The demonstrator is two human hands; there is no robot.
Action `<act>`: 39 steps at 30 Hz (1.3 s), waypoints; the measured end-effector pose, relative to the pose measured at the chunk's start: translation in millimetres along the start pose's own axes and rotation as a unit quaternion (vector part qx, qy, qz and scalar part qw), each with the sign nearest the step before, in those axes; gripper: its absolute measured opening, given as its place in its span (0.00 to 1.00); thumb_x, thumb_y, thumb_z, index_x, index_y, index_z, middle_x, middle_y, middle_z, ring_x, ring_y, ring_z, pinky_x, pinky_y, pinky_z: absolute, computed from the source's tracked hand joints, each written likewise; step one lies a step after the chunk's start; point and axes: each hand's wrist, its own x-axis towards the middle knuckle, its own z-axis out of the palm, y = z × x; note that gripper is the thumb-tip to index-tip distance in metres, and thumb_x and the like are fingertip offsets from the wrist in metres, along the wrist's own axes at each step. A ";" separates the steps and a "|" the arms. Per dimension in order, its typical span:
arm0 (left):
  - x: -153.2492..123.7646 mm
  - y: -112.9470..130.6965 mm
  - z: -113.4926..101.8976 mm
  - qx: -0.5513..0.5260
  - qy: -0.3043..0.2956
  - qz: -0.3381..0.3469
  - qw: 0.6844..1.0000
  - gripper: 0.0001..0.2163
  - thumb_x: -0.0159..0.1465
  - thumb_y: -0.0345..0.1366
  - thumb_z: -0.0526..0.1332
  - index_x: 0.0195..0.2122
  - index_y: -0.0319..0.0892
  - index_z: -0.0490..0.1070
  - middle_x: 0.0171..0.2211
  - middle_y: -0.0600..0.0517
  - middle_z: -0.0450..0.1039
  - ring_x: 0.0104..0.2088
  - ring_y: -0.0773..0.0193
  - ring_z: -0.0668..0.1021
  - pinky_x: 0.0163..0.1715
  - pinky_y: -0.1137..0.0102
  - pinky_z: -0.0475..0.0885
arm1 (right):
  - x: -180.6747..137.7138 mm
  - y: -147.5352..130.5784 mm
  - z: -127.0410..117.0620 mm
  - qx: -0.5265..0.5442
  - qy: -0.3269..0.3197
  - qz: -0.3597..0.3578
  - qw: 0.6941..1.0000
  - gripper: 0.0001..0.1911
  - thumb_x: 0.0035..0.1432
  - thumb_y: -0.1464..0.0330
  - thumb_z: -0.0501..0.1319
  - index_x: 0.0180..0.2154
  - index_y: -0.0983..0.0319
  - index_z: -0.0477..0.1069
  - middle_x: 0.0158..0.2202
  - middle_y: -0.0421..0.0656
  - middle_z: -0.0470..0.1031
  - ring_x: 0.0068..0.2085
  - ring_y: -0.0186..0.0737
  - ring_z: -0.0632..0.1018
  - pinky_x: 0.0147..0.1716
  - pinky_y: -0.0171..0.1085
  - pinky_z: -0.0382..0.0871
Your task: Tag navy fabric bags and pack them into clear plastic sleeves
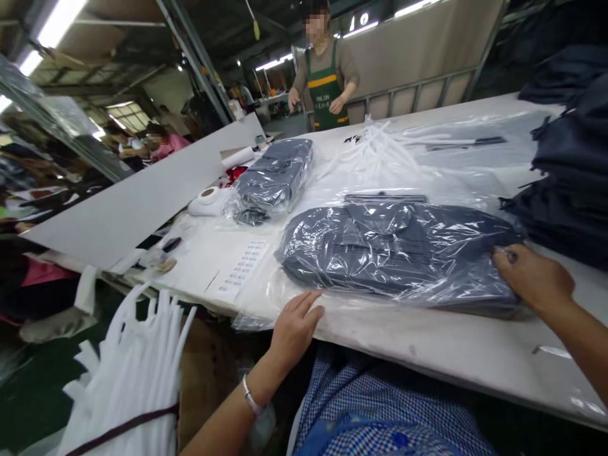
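Observation:
A folded dark grey garment in a clear plastic bag (394,253) lies on the white table (441,348) in front of me. My left hand (294,326) rests flat with fingers stretched out on the bag's loose open end at the table's near edge. My right hand (532,278) is closed on the bag's right end, fingers curled over the plastic and the garment.
A second bagged garment (273,180) lies further back on the left, beside tape rolls (209,196) and a label sheet (242,269). Dark folded garments (570,164) are stacked at the right. White strips (133,367) hang at lower left. A person in a green apron (325,73) stands across the table.

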 end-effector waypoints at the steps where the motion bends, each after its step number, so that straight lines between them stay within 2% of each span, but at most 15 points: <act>1: -0.7 -6.9 -3.1 -0.002 0.017 -0.004 1.000 0.10 0.67 0.28 0.57 0.46 0.43 0.74 0.55 0.47 0.75 0.55 0.57 0.76 0.55 0.62 0.72 | -2.0 -1.2 -1.4 0.000 0.000 -0.002 1.000 0.29 0.65 0.51 0.46 0.54 0.60 0.73 0.47 0.60 0.77 0.35 0.51 0.74 0.30 0.43 0.57; 4: 10.3 -26.3 -16.8 0.014 0.043 0.004 0.999 0.10 0.69 0.29 0.56 0.48 0.44 0.73 0.44 0.50 0.80 0.43 0.63 0.80 0.44 0.69 0.77 | -5.8 -3.5 -4.5 0.003 0.001 -0.006 1.000 0.29 0.65 0.51 0.46 0.53 0.60 0.72 0.47 0.58 0.77 0.39 0.52 0.74 0.31 0.41 0.57; 6: 24.5 -39.4 -25.0 0.049 0.057 0.051 0.996 0.11 0.68 0.28 0.56 0.48 0.43 0.73 0.41 0.50 0.80 0.40 0.64 0.81 0.39 0.71 0.76 | -6.3 -3.8 -4.7 0.006 0.002 -0.009 1.000 0.28 0.65 0.51 0.45 0.52 0.60 0.72 0.47 0.57 0.77 0.39 0.52 0.75 0.31 0.41 0.58; 8: 40.5 -53.1 -29.7 0.087 0.083 0.115 0.986 0.12 0.68 0.27 0.56 0.49 0.44 0.73 0.44 0.50 0.80 0.41 0.63 0.81 0.42 0.70 0.75 | -5.6 -3.3 -3.6 0.003 0.001 -0.017 1.000 0.28 0.65 0.51 0.45 0.51 0.60 0.73 0.46 0.57 0.77 0.39 0.53 0.75 0.31 0.41 0.58; 11: 62.5 -72.4 -29.3 0.101 0.097 0.154 0.978 0.10 0.68 0.26 0.56 0.45 0.45 0.74 0.53 0.48 0.76 0.53 0.58 0.77 0.54 0.62 0.70 | -4.8 -2.5 -0.9 0.003 0.007 -0.029 1.000 0.27 0.65 0.52 0.44 0.49 0.59 0.73 0.44 0.56 0.77 0.39 0.52 0.75 0.31 0.40 0.58; 13: 72.8 -82.0 -25.1 0.068 0.043 0.133 0.988 0.10 0.69 0.29 0.53 0.43 0.44 0.73 0.53 0.47 0.76 0.53 0.58 0.76 0.55 0.61 0.69 | -4.8 -2.2 1.0 0.007 0.016 -0.030 0.999 0.27 0.66 0.52 0.44 0.48 0.59 0.73 0.43 0.55 0.77 0.39 0.52 0.75 0.31 0.40 0.58; 15: 80.0 -88.2 -19.5 0.026 -0.038 0.054 0.997 0.11 0.71 0.34 0.51 0.43 0.44 0.73 0.43 0.48 0.80 0.43 0.59 0.80 0.45 0.65 0.73 | -4.4 -1.5 3.0 0.008 0.026 -0.030 0.999 0.26 0.66 0.52 0.44 0.46 0.59 0.74 0.42 0.54 0.78 0.39 0.52 0.75 0.31 0.40 0.58; 17: 87.6 -92.6 -14.5 -0.001 -0.090 -0.048 0.995 0.13 0.71 0.39 0.49 0.42 0.44 0.72 0.32 0.50 0.79 0.32 0.59 0.80 0.34 0.67 0.71 | -2.3 0.0 4.8 0.013 0.034 -0.027 0.999 0.26 0.66 0.53 0.43 0.44 0.60 0.74 0.42 0.55 0.78 0.38 0.52 0.75 0.31 0.40 0.58; 20: 106.5 -100.9 -11.1 -0.071 -0.139 -0.116 0.981 0.16 0.70 0.44 0.47 0.34 0.44 0.71 0.27 0.51 0.75 0.30 0.61 0.76 0.32 0.69 0.67 | 3.7 4.2 6.1 0.046 0.051 -0.026 0.997 0.23 0.66 0.56 0.45 0.44 0.62 0.74 0.39 0.56 0.78 0.36 0.52 0.75 0.32 0.41 0.58; 23: 131.8 -114.4 -13.0 -0.132 -0.203 -0.107 0.964 0.19 0.67 0.48 0.52 0.24 0.42 0.67 0.23 0.53 0.70 0.27 0.64 0.72 0.29 0.71 0.64 | 8.5 9.8 5.1 0.163 0.055 -0.022 0.985 0.17 0.62 0.61 0.51 0.36 0.62 0.75 0.31 0.53 0.78 0.33 0.50 0.74 0.34 0.42 0.59; 26: 151.3 -126.7 -16.7 -0.161 -0.256 -0.080 0.950 0.21 0.64 0.52 0.54 0.21 0.42 0.65 0.19 0.56 0.66 0.23 0.67 0.67 0.25 0.73 0.61 | 8.7 14.8 5.7 0.323 0.025 0.002 0.946 0.14 0.59 0.62 0.54 0.26 0.61 0.73 0.25 0.49 0.77 0.28 0.46 0.74 0.32 0.41 0.61; 30: 158.0 -134.3 -17.9 -0.155 -0.263 -0.067 0.950 0.22 0.63 0.53 0.55 0.20 0.41 0.66 0.19 0.56 0.65 0.24 0.67 0.67 0.26 0.73 0.59 | 6.9 17.4 11.8 0.426 0.025 0.038 0.904 0.15 0.59 0.58 0.55 0.30 0.61 0.72 0.27 0.48 0.79 0.24 0.42 0.75 0.23 0.37 0.64; 34: 152.4 -141.7 -17.6 -0.116 -0.258 -0.059 0.957 0.23 0.65 0.54 0.53 0.22 0.42 0.67 0.19 0.56 0.67 0.24 0.66 0.69 0.27 0.72 0.58 | 4.7 16.0 14.2 0.550 0.044 0.092 0.829 0.17 0.53 0.53 0.60 0.27 0.61 0.69 0.23 0.47 0.76 0.21 0.39 0.73 0.17 0.34 0.60; 36: 150.6 -149.4 -17.3 -0.117 -0.265 -0.038 0.956 0.22 0.66 0.54 0.52 0.24 0.43 0.69 0.21 0.56 0.69 0.25 0.65 0.70 0.28 0.72 0.60 | 2.5 15.9 13.3 0.555 0.061 0.095 0.824 0.21 0.51 0.49 0.62 0.26 0.61 0.69 0.22 0.47 0.76 0.20 0.38 0.72 0.17 0.34 0.60; 39: 152.6 -164.9 -13.1 -0.137 -0.299 -0.016 0.944 0.21 0.65 0.54 0.53 0.24 0.43 0.69 0.23 0.56 0.70 0.26 0.64 0.72 0.28 0.73 0.63 | 0.1 20.5 10.3 0.522 0.087 0.087 0.844 0.25 0.51 0.45 0.61 0.25 0.61 0.69 0.21 0.46 0.76 0.20 0.38 0.72 0.18 0.35 0.63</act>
